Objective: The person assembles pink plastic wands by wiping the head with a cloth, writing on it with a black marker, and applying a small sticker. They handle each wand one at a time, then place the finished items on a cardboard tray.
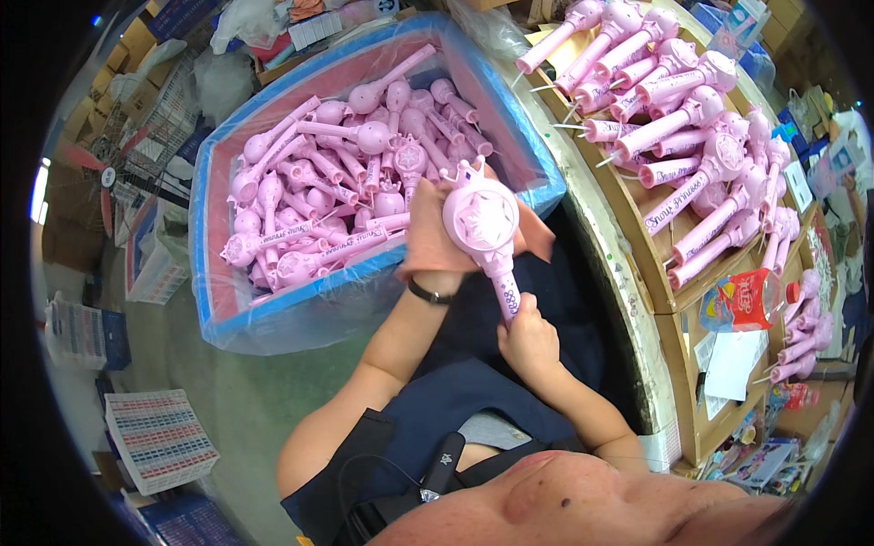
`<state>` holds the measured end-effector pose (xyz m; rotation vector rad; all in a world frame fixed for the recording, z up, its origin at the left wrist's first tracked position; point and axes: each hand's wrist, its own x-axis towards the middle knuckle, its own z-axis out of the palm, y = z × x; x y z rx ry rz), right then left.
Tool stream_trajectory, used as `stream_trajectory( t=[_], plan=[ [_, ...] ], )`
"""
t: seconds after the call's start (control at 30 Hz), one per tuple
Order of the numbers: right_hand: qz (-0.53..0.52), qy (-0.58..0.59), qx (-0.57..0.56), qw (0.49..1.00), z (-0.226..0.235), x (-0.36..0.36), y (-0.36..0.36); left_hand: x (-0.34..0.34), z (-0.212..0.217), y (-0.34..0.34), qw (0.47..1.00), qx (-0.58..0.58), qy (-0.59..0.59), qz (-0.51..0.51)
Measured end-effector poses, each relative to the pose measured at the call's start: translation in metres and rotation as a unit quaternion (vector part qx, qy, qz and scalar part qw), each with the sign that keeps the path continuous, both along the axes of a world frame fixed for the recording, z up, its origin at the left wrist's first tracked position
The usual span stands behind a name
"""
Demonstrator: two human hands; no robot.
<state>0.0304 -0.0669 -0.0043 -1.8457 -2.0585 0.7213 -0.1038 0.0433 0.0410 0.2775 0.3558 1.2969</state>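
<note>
A pink toy wand (pixel 481 218) with a round star-patterned head and a small crown is in front of me, its head up and its handle toward me. My right hand (pixel 531 344) is closed round the lower handle. Behind the wand's head is my left hand (pixel 430 232), holding an orange-brown cloth (pixel 535 238) against it. The wand and the cloth hide most of the left fingers. Just beyond my left hand, several similar pink wands (pixel 364 136) lie heaped in a blue-rimmed bin (pixel 202 218) lined with clear plastic.
On the right, a wooden-edged workbench (pixel 669 341) carries many pink wands (pixel 678 127), some with thin wires sticking out. A plastic bottle with a red label (pixel 746 300) and white paper (pixel 731 369) lie near them. A printed box (pixel 162 437) stands at the lower left.
</note>
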Motion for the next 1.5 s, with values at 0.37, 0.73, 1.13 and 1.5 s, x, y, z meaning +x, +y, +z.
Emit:
stream_trajectory(
  t=[0.37, 0.73, 1.13, 1.5],
  plan=[
    [0.048, 0.449, -0.274, 0.849, 0.008, 0.004, 0.001, 0.027, 0.022, -0.013, 0.989, 0.099, -0.106, 0.033],
    [-0.005, 0.178, 0.002, 0.984, -0.014, 0.020, 0.006, 0.004, -0.039, -0.022, 0.981, 0.081, 0.173, 0.026],
    [0.078, -0.045, -0.111, 0.990, 0.020, 0.069, -0.053, -0.026, -0.045, -0.001, 0.794, 0.360, 0.484, 0.078],
    [0.058, -0.042, -0.024, 0.997, 0.022, 0.074, -0.057, -0.001, -0.027, -0.005, 0.939, 0.306, 0.156, -0.013]
  ],
)
